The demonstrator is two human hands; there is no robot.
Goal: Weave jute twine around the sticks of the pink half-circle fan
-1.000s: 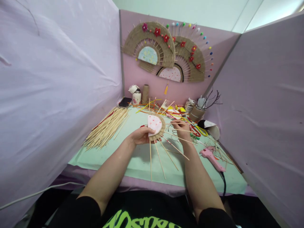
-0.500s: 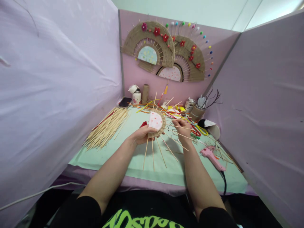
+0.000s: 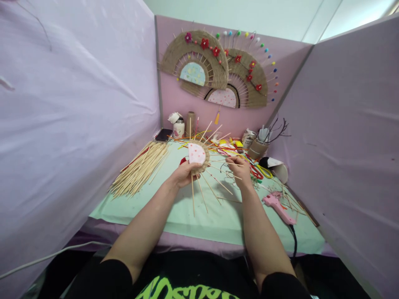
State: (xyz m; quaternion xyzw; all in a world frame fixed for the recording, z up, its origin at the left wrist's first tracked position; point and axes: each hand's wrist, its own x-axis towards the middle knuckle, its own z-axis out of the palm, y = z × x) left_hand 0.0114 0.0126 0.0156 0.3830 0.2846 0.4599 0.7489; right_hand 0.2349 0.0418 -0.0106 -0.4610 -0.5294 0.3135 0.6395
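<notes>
My left hand (image 3: pixel 184 172) grips a small half-round woven fan (image 3: pixel 206 157) by its lower edge, thumb on the front. White fabric with pink-red dots (image 3: pixel 196 153) covers its middle, and a band of brown twine runs around the curve. Thin wooden sticks (image 3: pixel 212 189) radiate from the band. Something red (image 3: pixel 183 160) shows just behind the fan's straight side. To the right, my right hand (image 3: pixel 239 168) is closed in a pinch among the stick ends; what its fingertips hold is too small to make out.
A pile of loose sticks (image 3: pixel 141 168) lies at left. At right rests a pink glue gun (image 3: pixel 279 207) with a black cord. Colourful pipe cleaners (image 3: pixel 257 170), a twine spool (image 3: pixel 190 123), a jar (image 3: pixel 178 128) and a phone (image 3: pixel 163 135) line the back. Finished fans (image 3: pixel 199 45) hang on the panel.
The fan and my left hand have shifted left and slightly up, and the fan has turned, so its sticks point differently. My right hand stays nearly where it was, still pinched.
</notes>
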